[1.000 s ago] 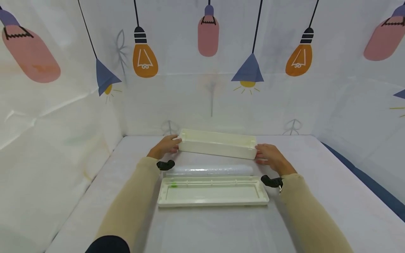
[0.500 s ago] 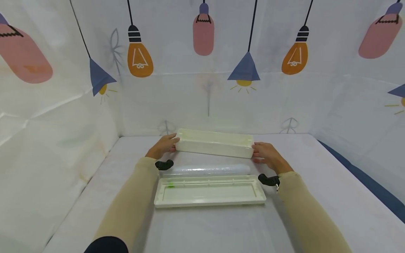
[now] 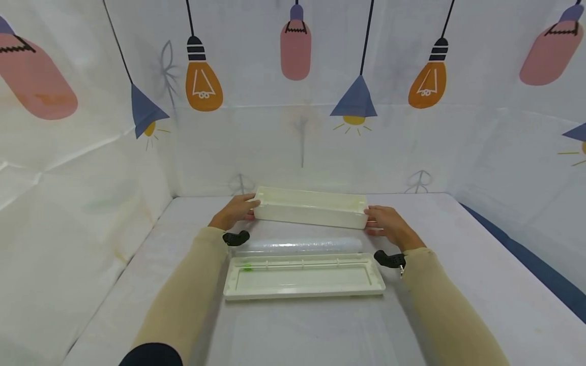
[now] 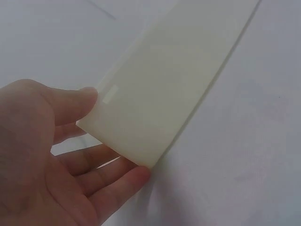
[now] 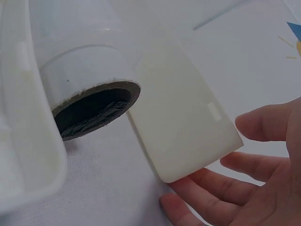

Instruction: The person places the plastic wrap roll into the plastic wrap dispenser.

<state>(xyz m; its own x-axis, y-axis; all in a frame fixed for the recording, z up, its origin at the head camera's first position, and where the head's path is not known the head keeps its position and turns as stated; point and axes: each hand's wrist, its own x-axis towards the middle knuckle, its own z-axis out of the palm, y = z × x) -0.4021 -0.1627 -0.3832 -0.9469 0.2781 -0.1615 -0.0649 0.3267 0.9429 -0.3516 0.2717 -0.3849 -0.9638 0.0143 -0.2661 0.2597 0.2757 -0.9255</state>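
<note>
A long cream plastic box [image 3: 311, 214], its top uncovered, sits near the back of the table, slightly askew. My left hand [image 3: 235, 211] holds its left end; in the left wrist view the thumb is at the front face and the fingers [image 4: 113, 183] reach round the end wall. At the other end my right hand [image 3: 391, 223] holds the box the same way, thumb and fingers [image 5: 211, 197] about the corner. In front of it lies a roll of clear plastic wrap [image 3: 297, 246], whose cardboard core shows in the right wrist view. Nearest is a cream lid [image 3: 304, 281].
A thin rail with a small green piece [image 3: 247, 267] runs along the lid. White cloth covers the table [image 3: 302, 330]. Behind it rises a white curtain [image 3: 256, 142] printed with lamps, with more of it on both sides.
The camera view shifted slightly early on. Both hands stay at the ends of the box, and the box, roll and lid keep their places.
</note>
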